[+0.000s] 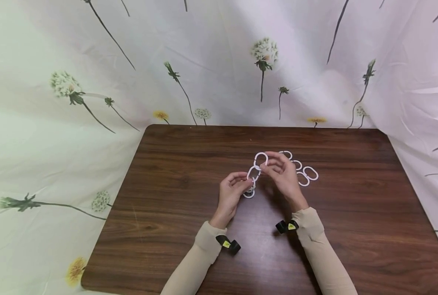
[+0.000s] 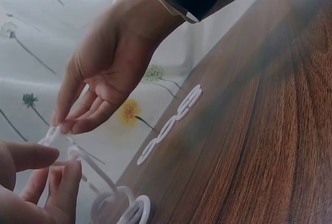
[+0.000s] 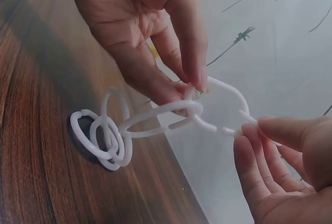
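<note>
White plastic oval links [image 1: 253,173], each with a small split in its side, hang joined in a short chain between the two hands. My left hand [image 1: 231,196] pinches the chain between thumb and fingertips, close to where two links meet. The right hand [image 1: 284,176] pinches the top link [image 1: 261,153] at its side. In the right wrist view that end link [image 3: 231,88] shows a gap near the right hand's fingertips [image 3: 248,149]. The lower links [image 3: 106,136] bunch together below the left hand [image 3: 140,32].
Several more white links [image 1: 310,173] lie on the brown wooden table [image 1: 174,196] just beyond and right of the right hand. A white curtain [image 1: 211,61] printed with dandelions hangs behind the table and at its sides. Both wrists wear small black cameras [image 1: 233,247].
</note>
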The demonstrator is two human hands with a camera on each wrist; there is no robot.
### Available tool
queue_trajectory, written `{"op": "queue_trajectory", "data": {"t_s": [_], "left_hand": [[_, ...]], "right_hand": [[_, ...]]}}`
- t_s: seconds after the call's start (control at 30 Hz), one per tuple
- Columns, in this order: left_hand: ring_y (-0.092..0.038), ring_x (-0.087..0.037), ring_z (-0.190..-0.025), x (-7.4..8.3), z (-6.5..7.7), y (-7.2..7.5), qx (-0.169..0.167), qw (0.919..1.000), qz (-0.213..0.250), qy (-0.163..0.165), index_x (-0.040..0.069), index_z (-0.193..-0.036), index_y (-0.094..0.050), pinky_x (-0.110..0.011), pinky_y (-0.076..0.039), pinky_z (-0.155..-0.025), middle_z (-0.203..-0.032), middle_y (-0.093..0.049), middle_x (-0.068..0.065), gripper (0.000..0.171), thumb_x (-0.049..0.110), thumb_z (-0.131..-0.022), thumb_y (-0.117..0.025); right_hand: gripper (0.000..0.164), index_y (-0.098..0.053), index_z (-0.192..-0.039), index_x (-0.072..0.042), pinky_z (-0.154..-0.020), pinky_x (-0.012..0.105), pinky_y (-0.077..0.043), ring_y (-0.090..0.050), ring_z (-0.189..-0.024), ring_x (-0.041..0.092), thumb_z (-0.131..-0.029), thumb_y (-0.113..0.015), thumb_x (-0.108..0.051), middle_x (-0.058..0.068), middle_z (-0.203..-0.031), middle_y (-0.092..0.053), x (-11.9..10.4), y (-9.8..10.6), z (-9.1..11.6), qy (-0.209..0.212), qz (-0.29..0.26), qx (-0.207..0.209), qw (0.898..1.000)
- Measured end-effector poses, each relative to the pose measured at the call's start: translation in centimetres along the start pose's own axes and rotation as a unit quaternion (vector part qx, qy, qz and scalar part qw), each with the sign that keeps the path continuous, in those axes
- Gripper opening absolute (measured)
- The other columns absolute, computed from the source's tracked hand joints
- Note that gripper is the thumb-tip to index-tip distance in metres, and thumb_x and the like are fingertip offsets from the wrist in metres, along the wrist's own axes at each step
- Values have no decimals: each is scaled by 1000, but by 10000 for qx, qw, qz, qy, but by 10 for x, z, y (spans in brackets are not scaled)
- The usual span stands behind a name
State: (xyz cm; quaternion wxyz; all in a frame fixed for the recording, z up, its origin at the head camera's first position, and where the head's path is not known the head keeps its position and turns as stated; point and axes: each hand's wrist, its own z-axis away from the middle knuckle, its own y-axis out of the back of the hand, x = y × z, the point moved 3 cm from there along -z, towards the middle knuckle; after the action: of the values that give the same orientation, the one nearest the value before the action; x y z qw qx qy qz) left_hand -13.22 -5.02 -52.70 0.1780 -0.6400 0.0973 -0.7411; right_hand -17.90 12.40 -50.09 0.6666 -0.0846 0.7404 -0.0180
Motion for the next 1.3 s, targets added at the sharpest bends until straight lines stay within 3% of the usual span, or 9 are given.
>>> {"op": "queue_trajectory", "data": {"t_s": [0.23, 0.5, 0.73, 0.97, 1.17, 1.3], "left_hand": [[-74, -6, -82, -2, 0, -1, -36, 9993, -375, -52, -16, -115, -65, -18, -61, -73, -96, -77, -9, 35, -12, -83, -78], [-72, -8, -77, 2, -2, -4, 172, 9996, -158, -185, -18, -112, -66, -21, -63, -74, -87, -73, 1, 27, -10, -88, -74], [-72, -13, -78, 9, -8, -4, 300, 9986, -185, -405, -18, -113, -67, -27, -65, -80, -87, -74, 0, 24, -6, -92, -72], [-74, -15, -81, 11, -13, -8, 330, 9983, -237, -418, -13, -112, -71, -35, -66, -86, -90, -76, -5, 24, -2, -92, -76], [-74, -12, -78, 11, -14, -12, 262, 9990, -5, -366, -15, -113, -69, -32, -67, -82, -89, -76, -4, 24, -5, -92, -74], [-73, -9, -75, 12, -13, -14, 234, 9991, 99, -338, -17, -113, -67, -26, -66, -77, -86, -75, 0, 24, -8, -91, -73]], "right_hand": [[50, -55, -138, 11, -78, 29, -67, -75, -79, 10, -91, -71, 12, -6, -87, -73, -4, -1, 1, 93, -53, -47, 9999], [49, -55, -136, 11, -78, 31, -67, -75, -79, 12, -90, -72, 13, -2, -89, -73, -4, -1, 1, 278, -21, -99, 9996], [55, -52, -140, 12, -80, 39, -68, -76, -79, 13, -90, -72, 13, -1, -89, -73, -4, -2, 2, 203, -38, -125, 9997], [52, -55, -140, 7, -81, 38, -68, -75, -79, 9, -90, -72, 11, -3, -89, -72, -2, -5, 3, 47, -49, -235, 9997], [50, -57, -137, 3, -80, 41, -68, -75, -76, 12, -90, -74, 8, -4, -89, -72, 1, -8, 5, 4, 31, -187, 9998], [49, -57, -135, 4, -75, 36, -68, -76, -74, 14, -90, -74, 9, -1, -89, -72, 2, -10, 5, 6, -29, -116, 9999]]}}
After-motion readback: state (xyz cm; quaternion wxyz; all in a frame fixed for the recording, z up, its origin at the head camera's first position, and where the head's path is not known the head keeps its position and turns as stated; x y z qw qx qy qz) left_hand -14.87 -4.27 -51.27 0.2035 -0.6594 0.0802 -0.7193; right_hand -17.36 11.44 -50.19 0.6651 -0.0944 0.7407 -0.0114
